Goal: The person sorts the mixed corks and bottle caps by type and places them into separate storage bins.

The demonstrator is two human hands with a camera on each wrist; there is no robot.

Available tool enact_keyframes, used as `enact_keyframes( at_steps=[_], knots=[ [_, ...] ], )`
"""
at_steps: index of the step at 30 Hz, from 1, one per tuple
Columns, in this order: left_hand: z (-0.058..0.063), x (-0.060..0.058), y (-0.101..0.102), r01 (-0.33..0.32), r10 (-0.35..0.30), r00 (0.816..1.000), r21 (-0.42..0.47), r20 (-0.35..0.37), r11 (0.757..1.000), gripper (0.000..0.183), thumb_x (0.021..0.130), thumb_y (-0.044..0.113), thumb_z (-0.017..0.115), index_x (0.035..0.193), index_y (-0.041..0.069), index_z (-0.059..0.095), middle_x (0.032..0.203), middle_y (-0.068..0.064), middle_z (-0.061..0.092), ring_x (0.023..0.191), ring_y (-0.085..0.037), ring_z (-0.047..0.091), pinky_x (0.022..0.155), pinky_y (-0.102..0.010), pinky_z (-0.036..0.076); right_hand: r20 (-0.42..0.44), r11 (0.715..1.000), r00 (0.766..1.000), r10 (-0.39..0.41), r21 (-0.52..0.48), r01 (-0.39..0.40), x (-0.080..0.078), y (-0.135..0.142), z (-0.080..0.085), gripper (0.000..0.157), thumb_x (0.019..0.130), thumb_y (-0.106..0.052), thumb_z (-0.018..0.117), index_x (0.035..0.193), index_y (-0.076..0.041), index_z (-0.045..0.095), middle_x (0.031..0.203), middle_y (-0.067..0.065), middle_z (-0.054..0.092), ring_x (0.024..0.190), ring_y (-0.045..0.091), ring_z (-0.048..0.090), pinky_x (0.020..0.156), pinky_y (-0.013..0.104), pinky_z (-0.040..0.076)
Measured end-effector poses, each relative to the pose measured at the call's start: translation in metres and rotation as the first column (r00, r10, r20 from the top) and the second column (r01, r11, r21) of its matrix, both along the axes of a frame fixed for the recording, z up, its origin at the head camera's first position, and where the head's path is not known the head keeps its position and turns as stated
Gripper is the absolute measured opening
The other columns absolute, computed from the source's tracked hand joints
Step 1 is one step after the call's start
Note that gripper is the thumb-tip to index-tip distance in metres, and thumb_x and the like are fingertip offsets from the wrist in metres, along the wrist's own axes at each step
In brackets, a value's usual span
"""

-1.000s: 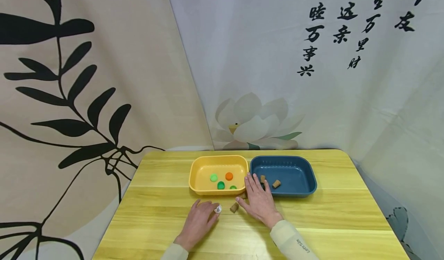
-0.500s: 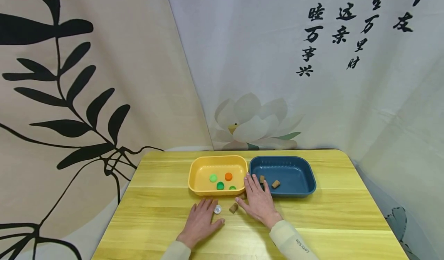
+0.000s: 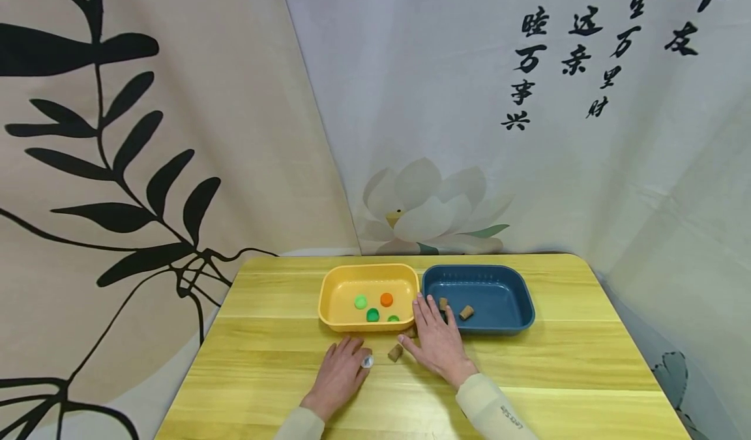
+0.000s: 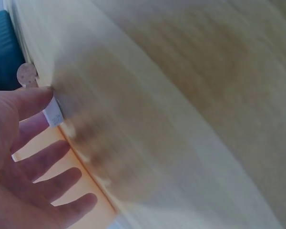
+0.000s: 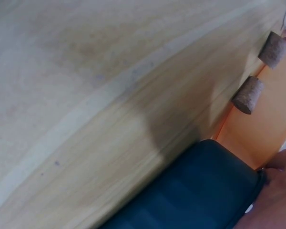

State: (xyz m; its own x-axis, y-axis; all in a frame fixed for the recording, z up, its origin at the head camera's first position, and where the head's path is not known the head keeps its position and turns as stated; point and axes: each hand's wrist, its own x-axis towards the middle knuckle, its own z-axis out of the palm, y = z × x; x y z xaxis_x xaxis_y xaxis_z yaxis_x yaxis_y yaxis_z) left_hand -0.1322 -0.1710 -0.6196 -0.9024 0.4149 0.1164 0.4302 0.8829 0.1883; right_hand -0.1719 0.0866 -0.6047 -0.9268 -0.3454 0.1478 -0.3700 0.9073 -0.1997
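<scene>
In the head view my left hand [image 3: 340, 373] is at the table's front part. Its thumb and index finger pinch a white bottle cap [image 3: 367, 362] with small print. The cap's side [image 4: 54, 114] shows behind the thumb in the left wrist view. My right hand [image 3: 437, 345] rests with extended fingers over the meeting rims of the yellow tray [image 3: 326, 316] and the blue tray [image 3: 516, 326]. One cork [image 3: 396, 352] lies on the table between the hands. Another cork [image 5: 248, 95] lies against the yellow tray, mostly hidden by the right hand in the head view.
Inside the yellow tray lie an orange cap [image 3: 386, 300] and several green caps [image 3: 372, 315]. The blue tray holds a cork [image 3: 466, 312] and a second cork [image 3: 443, 303] near my right fingers. A printed cloth [image 3: 469, 133] hangs behind the wooden table [image 3: 563, 375].
The left hand let go of the white cap, spreading its fingers, then closed thumb and index finger on it again, slightly nearer the front edge. My right hand has stayed in place.
</scene>
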Motion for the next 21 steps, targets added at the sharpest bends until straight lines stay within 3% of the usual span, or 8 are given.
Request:
enact_keyframes(
  at_steps=[13,21],
  knots=[
    [0.005,0.006,-0.007,-0.011,0.012,1.0,0.072,-0.019,0.997,0.031,0.095,0.029,0.075,0.122,0.014,0.073,0.139,-0.014,0.063,0.135,-0.042,0.053,0.106,-0.066,0.043,-0.002,1.0,1.0,0.001,-0.004,-0.001,-0.001,-0.001,0.0,0.088,0.102,-0.068,0.042,0.162,-0.004,0.033,0.171,0.01,0.022,0.157,0.031,0.021,0.121,0.065,0.021],
    [0.015,0.01,-0.008,0.02,-0.003,0.99,0.12,-0.14,0.993,0.034,0.094,0.03,0.076,0.125,0.014,0.071,0.136,-0.012,0.065,0.132,-0.037,0.056,0.107,-0.061,0.045,-0.013,1.0,1.0,0.001,0.012,-0.001,-0.001,-0.001,0.0,0.088,0.102,-0.069,0.041,0.162,-0.004,0.033,0.171,0.01,0.023,0.157,0.031,0.022,0.12,0.064,0.022]
  ],
)
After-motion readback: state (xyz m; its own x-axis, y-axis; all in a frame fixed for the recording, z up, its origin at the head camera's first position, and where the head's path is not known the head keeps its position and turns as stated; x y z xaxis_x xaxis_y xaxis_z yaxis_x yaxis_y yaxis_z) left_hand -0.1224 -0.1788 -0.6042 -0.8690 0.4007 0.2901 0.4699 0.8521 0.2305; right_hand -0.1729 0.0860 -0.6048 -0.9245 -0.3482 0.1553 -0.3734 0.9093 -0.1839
